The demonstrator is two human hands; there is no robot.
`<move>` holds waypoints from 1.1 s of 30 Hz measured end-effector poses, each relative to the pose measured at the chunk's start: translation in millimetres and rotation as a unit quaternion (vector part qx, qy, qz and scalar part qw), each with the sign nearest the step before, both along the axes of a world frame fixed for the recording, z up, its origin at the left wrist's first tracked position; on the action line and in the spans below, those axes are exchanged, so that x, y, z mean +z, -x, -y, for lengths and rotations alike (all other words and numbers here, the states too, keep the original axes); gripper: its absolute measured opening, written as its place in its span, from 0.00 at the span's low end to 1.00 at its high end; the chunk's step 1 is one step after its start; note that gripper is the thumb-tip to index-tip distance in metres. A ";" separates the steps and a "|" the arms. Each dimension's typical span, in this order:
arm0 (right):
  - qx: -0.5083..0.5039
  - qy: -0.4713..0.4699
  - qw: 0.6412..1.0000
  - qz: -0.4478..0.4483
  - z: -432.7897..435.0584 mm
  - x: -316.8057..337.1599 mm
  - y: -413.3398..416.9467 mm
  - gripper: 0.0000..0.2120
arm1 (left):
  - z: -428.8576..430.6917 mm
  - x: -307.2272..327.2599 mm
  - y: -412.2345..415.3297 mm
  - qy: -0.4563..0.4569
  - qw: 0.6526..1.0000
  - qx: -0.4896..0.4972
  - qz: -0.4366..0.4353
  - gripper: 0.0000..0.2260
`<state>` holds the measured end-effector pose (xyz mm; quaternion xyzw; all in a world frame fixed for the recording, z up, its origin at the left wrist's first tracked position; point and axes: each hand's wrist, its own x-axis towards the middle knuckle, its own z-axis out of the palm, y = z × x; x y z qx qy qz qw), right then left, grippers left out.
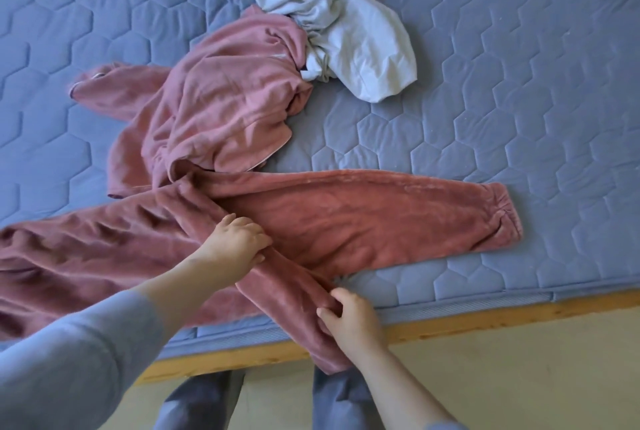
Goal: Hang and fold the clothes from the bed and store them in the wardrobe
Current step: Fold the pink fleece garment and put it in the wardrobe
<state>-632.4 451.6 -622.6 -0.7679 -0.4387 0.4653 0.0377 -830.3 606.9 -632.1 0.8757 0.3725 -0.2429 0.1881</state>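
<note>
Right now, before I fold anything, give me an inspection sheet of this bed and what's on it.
Surface: blue quilted mattress on a wooden bed frame.
Job's things: pink trousers spread along the near side, one leg lying flat to the right, the other hanging over the bed edge. A crumpled pink top lies behind them and overlaps them. A bunched pale grey garment lies beyond, touching the top.
Clutter: nothing seen.
Grippers: left hand grips the trousers where the legs meet; right hand pinches the hanging leg at the bed edge.
Cables: nothing seen.
Surroundings: beige floor; the person's legs beside the bed.
</note>
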 end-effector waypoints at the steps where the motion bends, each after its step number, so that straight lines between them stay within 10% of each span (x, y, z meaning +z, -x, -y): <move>1: -0.004 -0.010 1.000 -0.003 2.1 1.2 -0.6 0.07 | -0.5 -0.6 -1.4 -0.004 1.000 -0.018 -0.015 0.15; 9: -0.023 -0.093 0.995 -0.015 -17.2 23.4 -23.7 0.11 | -16.8 21.6 -7.3 0.086 0.991 0.047 0.091 0.04; 15: -0.038 0.065 0.991 -0.111 -44.2 42.5 -38.6 0.31 | -39.3 38.0 0.1 0.062 0.976 0.102 0.183 0.11; 23: -0.074 0.141 0.949 -0.273 -48.0 54.5 -53.9 0.24 | -58.8 38.2 1.3 0.012 0.962 0.144 0.230 0.09; 33: -0.074 -0.140 0.978 -0.136 -89.1 62.1 -85.0 0.08 | -50.1 38.0 -16.3 0.140 0.971 0.148 0.126 0.13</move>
